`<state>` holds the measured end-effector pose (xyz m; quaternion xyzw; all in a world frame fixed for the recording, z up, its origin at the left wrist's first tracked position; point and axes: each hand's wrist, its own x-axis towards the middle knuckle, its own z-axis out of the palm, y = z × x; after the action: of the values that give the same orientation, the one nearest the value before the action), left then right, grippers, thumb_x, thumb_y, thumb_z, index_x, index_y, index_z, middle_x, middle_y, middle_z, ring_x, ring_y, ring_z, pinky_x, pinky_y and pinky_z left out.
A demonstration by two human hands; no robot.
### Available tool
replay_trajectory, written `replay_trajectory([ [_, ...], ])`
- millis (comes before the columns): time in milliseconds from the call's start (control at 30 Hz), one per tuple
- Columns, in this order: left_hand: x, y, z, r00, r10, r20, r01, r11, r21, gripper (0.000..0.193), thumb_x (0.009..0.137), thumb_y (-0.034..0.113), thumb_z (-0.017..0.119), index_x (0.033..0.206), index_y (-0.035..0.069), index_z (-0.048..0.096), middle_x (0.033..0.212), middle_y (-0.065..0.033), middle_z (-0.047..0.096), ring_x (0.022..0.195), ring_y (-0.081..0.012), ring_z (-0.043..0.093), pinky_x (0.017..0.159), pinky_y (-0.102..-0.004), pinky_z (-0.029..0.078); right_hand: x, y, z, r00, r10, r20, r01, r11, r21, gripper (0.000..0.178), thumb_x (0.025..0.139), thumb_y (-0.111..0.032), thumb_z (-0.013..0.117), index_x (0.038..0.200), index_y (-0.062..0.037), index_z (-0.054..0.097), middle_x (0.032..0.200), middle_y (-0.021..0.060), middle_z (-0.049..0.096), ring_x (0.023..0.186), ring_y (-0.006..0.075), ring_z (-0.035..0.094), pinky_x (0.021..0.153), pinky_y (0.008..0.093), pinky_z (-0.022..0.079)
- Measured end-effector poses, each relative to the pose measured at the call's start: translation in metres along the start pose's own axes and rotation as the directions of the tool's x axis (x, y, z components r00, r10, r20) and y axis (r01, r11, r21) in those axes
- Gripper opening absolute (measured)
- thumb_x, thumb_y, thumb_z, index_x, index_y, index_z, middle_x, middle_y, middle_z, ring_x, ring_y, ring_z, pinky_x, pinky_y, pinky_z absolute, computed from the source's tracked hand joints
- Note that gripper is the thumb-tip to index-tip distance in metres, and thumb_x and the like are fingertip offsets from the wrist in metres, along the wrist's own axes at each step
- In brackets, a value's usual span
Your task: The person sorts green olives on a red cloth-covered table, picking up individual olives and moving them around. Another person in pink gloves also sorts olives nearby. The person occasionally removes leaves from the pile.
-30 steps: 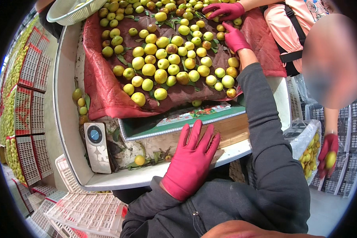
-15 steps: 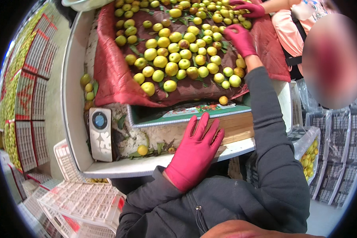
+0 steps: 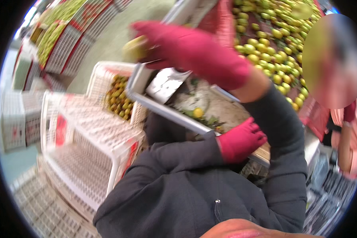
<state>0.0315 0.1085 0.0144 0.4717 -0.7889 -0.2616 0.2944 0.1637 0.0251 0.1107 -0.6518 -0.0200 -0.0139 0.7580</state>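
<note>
My right hand, in a red glove, reaches across to the left above the sorting tray's corner. Its fingers are closed around a yellow-green jujube, blurred by motion. My left hand, gloved in the same red, lies on the tray's front edge with nothing visible in it, its fingers slightly bent. Many yellow-green jujubes are spread on a red padded cloth at the upper right. A single jujube lies near the tray's front edge among leaves.
A white crate holding browner jujubes stands just left of the tray. Nearer, white plastic crates are stacked at the left. Filled crates stand farther back. A flat white box sits in the tray's corner. A co-worker's gloved hand is at the right.
The view has turned left. My right hand has left the pile and swung left, now with a jujube in it. My left hand stays at the tray's front edge, its fingers less spread.
</note>
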Motion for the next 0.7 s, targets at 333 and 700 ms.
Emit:
replay_trajectory([
  [333, 0.009, 0.0, -0.004, 0.995, 0.079, -0.061, -0.061, 0.965, 0.255, 0.061, 0.081, 0.022, 0.067, 0.139, 0.002, 0.06, 0.147, -0.02, 0.053, 0.151, -0.0455, 0.033, 0.124, -0.0648, 0.025, -0.117, 0.04, -0.21, 0.573, -0.778, -0.258, -0.015, 0.305, -0.952, 0.032, 0.088, -0.011, 0.079, 0.118, -0.0037, 0.071, 0.12, 0.0146, 0.072, 0.115, 0.0311, 0.067, 0.101, 0.0389, 0.053],
  [700, 0.001, 0.003, -0.009, 0.998, 0.052, -0.031, -0.043, 0.969, 0.243, 0.061, 0.084, 0.021, 0.065, 0.141, 0.002, 0.058, 0.146, -0.0205, 0.053, 0.151, -0.0461, 0.032, 0.124, -0.0643, 0.024, -0.211, 0.104, -0.23, 0.762, -0.37, -0.531, -0.602, -0.104, -0.791, 0.079, 0.103, -0.066, 0.045, 0.158, -0.009, 0.042, 0.165, 0.0223, 0.036, 0.153, 0.0424, 0.033, 0.125, 0.0584, 0.02],
])
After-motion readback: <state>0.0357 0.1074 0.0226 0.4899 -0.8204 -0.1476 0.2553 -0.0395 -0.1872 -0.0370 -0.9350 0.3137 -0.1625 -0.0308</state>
